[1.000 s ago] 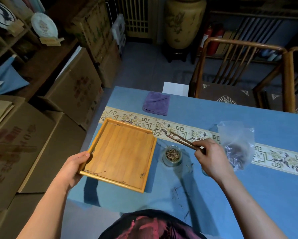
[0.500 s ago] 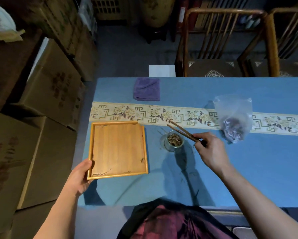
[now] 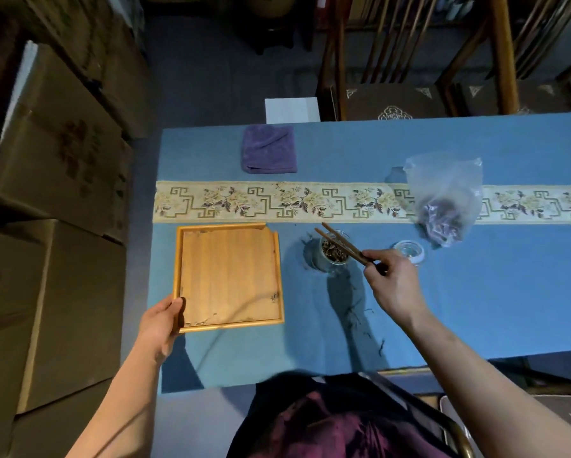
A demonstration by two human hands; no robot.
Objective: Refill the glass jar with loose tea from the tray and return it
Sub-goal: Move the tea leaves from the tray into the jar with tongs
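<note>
Left hand (image 3: 160,327) is gripping the near-left corner of the square bamboo tray (image 3: 229,276), which is lying flat on the blue tablecloth (image 3: 475,309). Right hand (image 3: 394,285) is pinching dark wooden tongs (image 3: 343,245), their tips reaching over the small glass jar (image 3: 332,256) of loose tea, just right of the tray. Clear plastic bag (image 3: 444,196) is sitting further right. Printing on the cardboard boxes (image 3: 62,160) is too blurred to read.

Left hand (image 3: 160,328): fingers curled round the near-left corner of the tray (image 3: 230,276), thumb on its rim.
Left arm: bare, reaching in from lower left.
Right hand (image 3: 393,285): pinches 2 chopsticks (image 3: 343,247), tips pointing up-left.
Right arm: bare, stretched in from lower right.
</note>
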